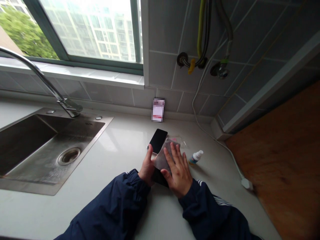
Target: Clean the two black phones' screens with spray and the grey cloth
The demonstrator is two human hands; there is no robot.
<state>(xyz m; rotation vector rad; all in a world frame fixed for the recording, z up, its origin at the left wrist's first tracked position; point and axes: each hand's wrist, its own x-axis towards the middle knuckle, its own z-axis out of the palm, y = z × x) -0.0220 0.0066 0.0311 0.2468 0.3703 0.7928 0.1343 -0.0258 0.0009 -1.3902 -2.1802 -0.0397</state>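
My left hand point(147, 168) grips a black flat device point(160, 177), phone- or tablet-like, by its left side with the thumb up. A thin grey cloth point(160, 160) covers most of the device's upper face. Lying flat on the cloth is my right hand point(178, 171), its fingers stretched out and spread. Just beyond my hands, a smartphone point(158, 140) with a dark screen rests on the counter. A clear plastic phone case point(183, 141) lies partly behind the cloth. Right of my right hand stands a small spray bottle point(195, 157) with a white top.
To the left, a steel sink point(100, 131) is set into the white counter point(120, 150), with a chrome faucet point(53, 88). A blurred phone-like object point(158, 110) leans on the back wall. A white cable point(220, 141) runs down to a plug point(247, 184) near the wooden panel point(282, 160).
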